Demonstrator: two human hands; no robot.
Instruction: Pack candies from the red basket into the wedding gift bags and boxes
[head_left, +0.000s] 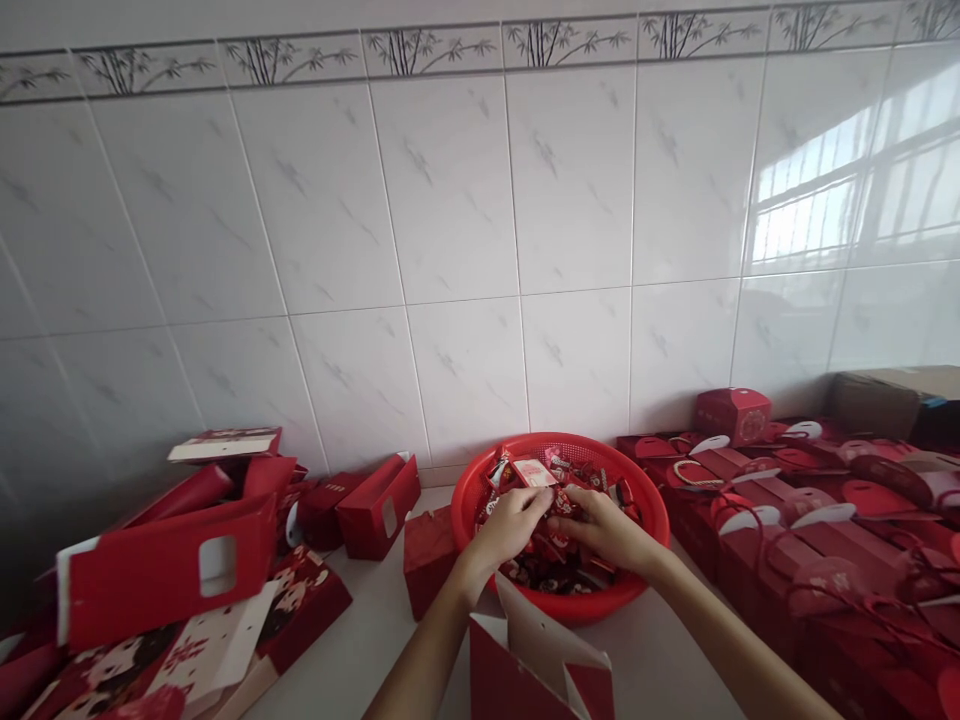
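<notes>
A red plastic basket full of small wrapped candies stands against the tiled wall. Both hands reach over it, close together. My left hand is closed, its fingertips pressed together; what they grip is too small to make out. My right hand has its thumb and fingers around a red wrapped candy, right beside the left fingertips. Behind my left hand a pale pink-and-white packet lies on the candies. Nearest me, between my forearms, stands a red gift box with its flaps raised.
Many red gift boxes with handles crowd the right side, with a small box on top and a cardboard carton behind. Loose red boxes pile up at left. Another red box touches the basket's left side.
</notes>
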